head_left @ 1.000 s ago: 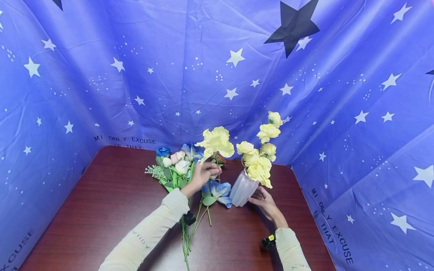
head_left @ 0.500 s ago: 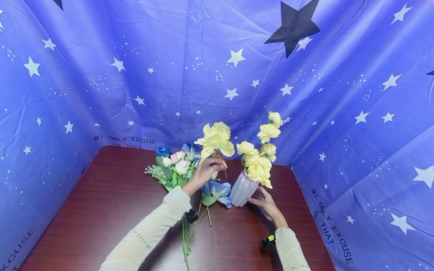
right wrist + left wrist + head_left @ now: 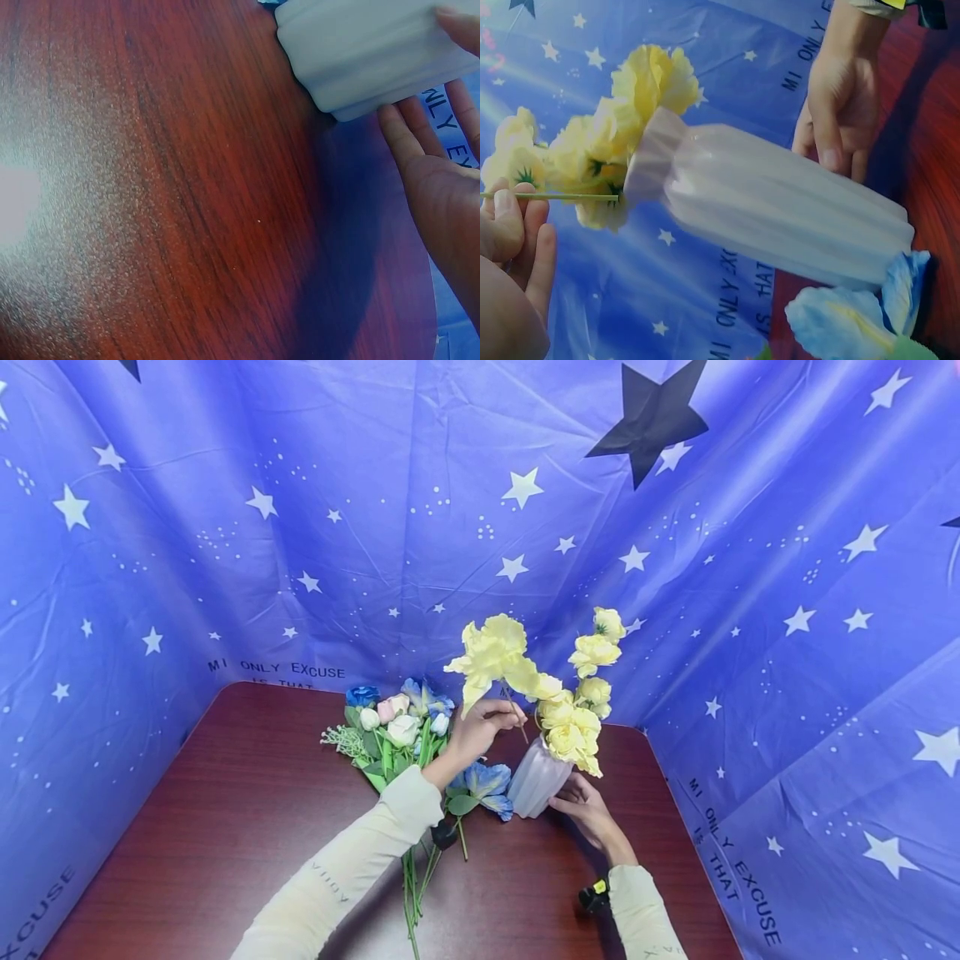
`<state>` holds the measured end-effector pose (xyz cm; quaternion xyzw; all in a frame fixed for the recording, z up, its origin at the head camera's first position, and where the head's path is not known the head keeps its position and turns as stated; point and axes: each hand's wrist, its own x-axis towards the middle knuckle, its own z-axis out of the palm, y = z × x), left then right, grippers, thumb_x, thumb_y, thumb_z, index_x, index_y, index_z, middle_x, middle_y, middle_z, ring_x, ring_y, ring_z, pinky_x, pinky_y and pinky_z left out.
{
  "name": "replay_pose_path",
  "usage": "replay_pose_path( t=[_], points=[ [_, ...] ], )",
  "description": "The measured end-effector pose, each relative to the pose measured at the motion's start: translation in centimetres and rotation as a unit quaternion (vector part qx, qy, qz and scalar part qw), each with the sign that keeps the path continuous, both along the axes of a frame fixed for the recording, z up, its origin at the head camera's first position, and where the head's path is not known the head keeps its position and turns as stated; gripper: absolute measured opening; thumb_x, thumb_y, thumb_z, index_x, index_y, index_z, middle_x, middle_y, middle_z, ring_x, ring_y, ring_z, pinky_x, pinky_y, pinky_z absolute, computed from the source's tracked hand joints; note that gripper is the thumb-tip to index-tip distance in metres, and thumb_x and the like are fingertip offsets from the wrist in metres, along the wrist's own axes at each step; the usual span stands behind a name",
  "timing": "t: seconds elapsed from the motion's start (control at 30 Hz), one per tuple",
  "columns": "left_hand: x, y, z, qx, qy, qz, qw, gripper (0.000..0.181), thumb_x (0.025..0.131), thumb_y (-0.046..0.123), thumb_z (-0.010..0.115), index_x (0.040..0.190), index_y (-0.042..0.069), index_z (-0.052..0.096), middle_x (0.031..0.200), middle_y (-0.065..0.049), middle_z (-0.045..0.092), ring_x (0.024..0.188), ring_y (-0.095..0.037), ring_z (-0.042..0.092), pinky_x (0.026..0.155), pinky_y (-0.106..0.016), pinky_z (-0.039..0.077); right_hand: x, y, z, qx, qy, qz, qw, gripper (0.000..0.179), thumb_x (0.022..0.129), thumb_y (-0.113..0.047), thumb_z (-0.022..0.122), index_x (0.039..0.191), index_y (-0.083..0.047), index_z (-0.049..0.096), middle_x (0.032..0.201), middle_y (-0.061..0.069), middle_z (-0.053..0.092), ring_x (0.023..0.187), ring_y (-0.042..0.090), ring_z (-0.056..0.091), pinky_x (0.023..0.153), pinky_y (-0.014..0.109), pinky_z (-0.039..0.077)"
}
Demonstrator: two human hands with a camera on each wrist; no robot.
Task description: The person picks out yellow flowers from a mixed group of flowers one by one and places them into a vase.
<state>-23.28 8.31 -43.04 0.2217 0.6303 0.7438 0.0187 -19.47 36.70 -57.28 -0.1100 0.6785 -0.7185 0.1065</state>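
My left hand (image 3: 480, 727) pinches the thin stem (image 3: 577, 197) of a large ruffled yellow flower (image 3: 491, 652). In the left wrist view, the stem's lower end overlaps the edge of the vase's mouth. The pale ribbed vase (image 3: 538, 781) stands on the table, leaning a little in the head view. Yellow blooms (image 3: 572, 735) rise from it, one spray reaching high. My right hand (image 3: 588, 814) holds the vase low on its right side, thumb on the near face and fingers (image 3: 401, 139) along the far side.
Left of the vase lie a bunch of white, pink and blue flowers (image 3: 403, 729) and a blue flower (image 3: 483, 787) close to the vase's foot. Their green stems (image 3: 410, 902) stretch toward the table's front. A blue starry curtain (image 3: 420, 527) surrounds the brown table (image 3: 225, 827).
My left hand has moved right and slightly up with the yellow flower, bringing its stem to the vase's mouth. White buds it covered now show. My right hand and the vase have stayed put.
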Motion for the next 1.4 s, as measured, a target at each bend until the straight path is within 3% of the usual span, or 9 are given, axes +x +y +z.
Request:
replay_pose_path(
  t=[0.13, 0.27, 0.43, 0.6, 0.73, 0.93, 1.1, 1.23, 1.4],
  points=[
    [0.1, 0.8, 0.3, 0.018, 0.002, -0.007, 0.9998, 0.017, 0.098, -0.004, 0.059, 0.102, -0.019, 0.065, 0.096, -0.018, 0.075, 0.088, -0.006, 0.069, 0.086, -0.027, 0.057, 0.0, 0.1, -0.2, -0.002, 0.004, 0.002, 1.0, 0.048, 0.091, 0.011, 0.063, 0.125, -0.022, 0.059, 0.121, -0.008, 0.067, 0.113, 0.008, 0.063, 0.094, 0.024, 0.056],
    [0.2, 1.5, 0.4, 0.064, -0.002, -0.021, 0.9977, 0.016, 0.097, -0.007, 0.057, 0.102, -0.021, 0.061, 0.088, 0.012, 0.074, 0.086, 0.003, 0.065, 0.089, -0.027, 0.055, 0.0, 0.1, -0.1, -0.007, 0.008, 0.006, 0.9999, 0.049, 0.091, 0.011, 0.063, 0.125, -0.023, 0.059, 0.122, -0.008, 0.068, 0.113, 0.007, 0.064, 0.094, 0.024, 0.055],
    [0.4, 2.2, 0.5, 0.107, -0.019, -0.018, 0.9939, 0.015, 0.097, -0.007, 0.057, 0.099, -0.021, 0.062, 0.087, 0.007, 0.075, 0.088, -0.005, 0.067, 0.085, -0.022, 0.051, 0.1, 0.0, 0.0, -0.011, 0.007, 0.004, 0.9999, 0.049, 0.09, 0.013, 0.063, 0.124, -0.021, 0.06, 0.12, -0.007, 0.068, 0.112, 0.007, 0.064, 0.094, 0.023, 0.056],
    [0.7, 2.4, 0.5, 0.005, 0.085, 0.081, 0.9931, 0.012, 0.092, 0.001, 0.068, 0.093, -0.009, 0.076, 0.093, -0.02, 0.077, 0.087, -0.026, 0.074, 0.076, -0.022, 0.057, 0.0, 0.1, -0.1, -0.006, -0.001, -0.003, 1.0, 0.048, 0.09, 0.013, 0.064, 0.123, -0.021, 0.06, 0.12, -0.007, 0.068, 0.112, 0.007, 0.064, 0.094, 0.023, 0.056],
    [0.9, 2.6, 0.4, -0.07, 0.142, 0.129, 0.9791, 0.012, 0.091, 0.008, 0.071, 0.091, 0.0, 0.079, 0.091, -0.015, 0.079, 0.085, -0.03, 0.074, 0.071, -0.018, 0.055, -0.1, 0.2, -0.2, -0.005, 0.0, 0.0, 1.0, 0.048, 0.09, 0.013, 0.064, 0.124, -0.021, 0.059, 0.12, -0.007, 0.068, 0.112, 0.008, 0.063, 0.095, 0.024, 0.056],
    [0.8, 3.1, 0.4, -0.127, 0.127, 0.145, 0.973, 0.011, 0.089, 0.013, 0.074, 0.091, 0.005, 0.081, 0.09, -0.01, 0.08, 0.088, -0.024, 0.075, 0.077, -0.016, 0.055, -0.1, 0.3, -0.1, -0.007, -0.002, 0.0, 1.0, 0.048, 0.09, 0.012, 0.064, 0.124, -0.021, 0.06, 0.121, -0.007, 0.067, 0.113, 0.008, 0.063, 0.095, 0.024, 0.055],
    [0.6, 3.4, 0.1, -0.121, 0.111, 0.12, 0.9791, 0.012, 0.089, 0.01, 0.074, 0.092, 0.0, 0.078, 0.09, -0.015, 0.078, 0.089, -0.027, 0.075, 0.079, -0.017, 0.057, -0.1, 0.2, -0.2, -0.011, 0.002, 0.0, 0.9999, 0.048, 0.089, 0.013, 0.064, 0.123, -0.021, 0.06, 0.12, -0.007, 0.068, 0.112, 0.008, 0.063, 0.094, 0.024, 0.056],
    [0.7, 3.4, -0.2, -0.141, 0.121, 0.123, 0.9748, 0.011, 0.09, 0.01, 0.074, 0.094, 0.002, 0.079, 0.092, -0.013, 0.079, 0.089, -0.022, 0.075, 0.076, -0.016, 0.055, -0.1, 0.2, -0.1, -0.012, 0.006, 0.003, 0.9999, 0.048, 0.09, 0.014, 0.063, 0.124, -0.02, 0.06, 0.12, -0.006, 0.068, 0.112, 0.008, 0.064, 0.094, 0.024, 0.056],
    [0.7, 3.2, -0.3, -0.161, 0.123, 0.123, 0.9716, 0.015, 0.092, -0.006, 0.062, 0.088, -0.001, 0.076, 0.073, -0.012, 0.068, 0.065, -0.009, 0.054, 0.06, -0.015, 0.042, 0.0, 0.1, 0.0, -0.018, 0.01, 0.01, 0.9997, 0.048, 0.09, 0.013, 0.063, 0.124, -0.021, 0.06, 0.12, -0.007, 0.068, 0.113, 0.007, 0.064, 0.094, 0.024, 0.056]
  ],
)
